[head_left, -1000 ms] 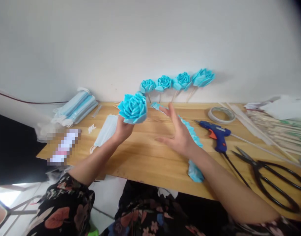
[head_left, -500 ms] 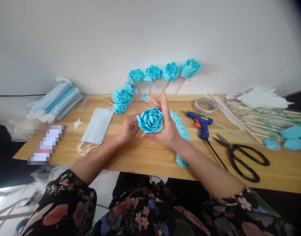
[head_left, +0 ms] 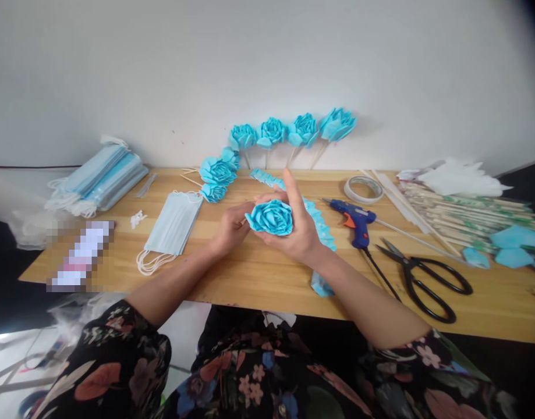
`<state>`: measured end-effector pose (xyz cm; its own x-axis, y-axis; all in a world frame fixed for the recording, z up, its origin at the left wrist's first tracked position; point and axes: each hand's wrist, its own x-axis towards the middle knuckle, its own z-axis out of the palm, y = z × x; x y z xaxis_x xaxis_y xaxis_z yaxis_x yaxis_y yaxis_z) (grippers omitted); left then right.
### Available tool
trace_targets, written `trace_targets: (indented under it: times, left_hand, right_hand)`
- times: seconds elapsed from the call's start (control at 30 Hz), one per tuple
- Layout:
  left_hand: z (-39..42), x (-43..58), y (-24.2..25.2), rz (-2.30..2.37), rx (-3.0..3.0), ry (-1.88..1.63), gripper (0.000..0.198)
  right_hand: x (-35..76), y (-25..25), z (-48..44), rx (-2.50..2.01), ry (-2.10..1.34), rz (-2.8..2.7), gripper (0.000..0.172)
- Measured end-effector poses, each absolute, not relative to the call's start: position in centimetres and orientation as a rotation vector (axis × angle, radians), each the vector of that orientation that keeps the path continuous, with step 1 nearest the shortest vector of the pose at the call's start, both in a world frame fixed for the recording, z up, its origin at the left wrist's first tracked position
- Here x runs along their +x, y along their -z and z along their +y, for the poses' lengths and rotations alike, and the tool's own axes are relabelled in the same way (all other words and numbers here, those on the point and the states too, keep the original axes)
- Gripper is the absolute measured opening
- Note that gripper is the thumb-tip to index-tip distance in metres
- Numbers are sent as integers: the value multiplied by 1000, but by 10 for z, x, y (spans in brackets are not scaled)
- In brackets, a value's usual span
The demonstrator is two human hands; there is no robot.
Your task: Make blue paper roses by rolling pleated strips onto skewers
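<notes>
A blue artificial flower (head_left: 271,217) with ruffled petals faces up between my hands, over the middle of the table. My right hand (head_left: 303,235) is cupped round its right side, thumb below the bloom and index finger pointing up. At the flower's left edge, my left hand (head_left: 230,231) is closed; its fingertips and any stem there are hidden behind the petals. Partly behind my right forearm lies a row of blue petal pieces (head_left: 322,224). Beyond my fingers more blue petal pieces (head_left: 262,176) lie on the wood.
Several finished blue flowers (head_left: 303,129) on sticks lean against the wall, others (head_left: 217,171) lie left of them. Folded masks (head_left: 173,224) and a mask stack (head_left: 99,177) sit left. Rightward are a glue gun (head_left: 358,221), scissors (head_left: 409,270), tape roll (head_left: 363,189) and wooden sticks (head_left: 450,218).
The flower has tilted and moved slightly down and right between my hands. My right fingers have bent in behind it, exposing more of the petal pieces beyond.
</notes>
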<state>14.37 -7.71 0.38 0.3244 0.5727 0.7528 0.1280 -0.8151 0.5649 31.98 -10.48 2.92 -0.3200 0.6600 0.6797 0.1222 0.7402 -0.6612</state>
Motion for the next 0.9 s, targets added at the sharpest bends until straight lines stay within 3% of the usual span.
trace_targets:
  times: [0.33,0.77,0.9]
  left_hand:
    - [-74,131,-1,800,2145,-1554,29]
    - [-78,132,-5,871,2125,-1519,18]
    - [-80,133,-5,897,2169,-1486,18]
  right_hand:
    - [327,-30,-95,-542,-616,-1867,125]
    - [326,-31,-95,-510,-678,-1851,129]
    - [325,-30,-95,-498,-669,-1837,123]
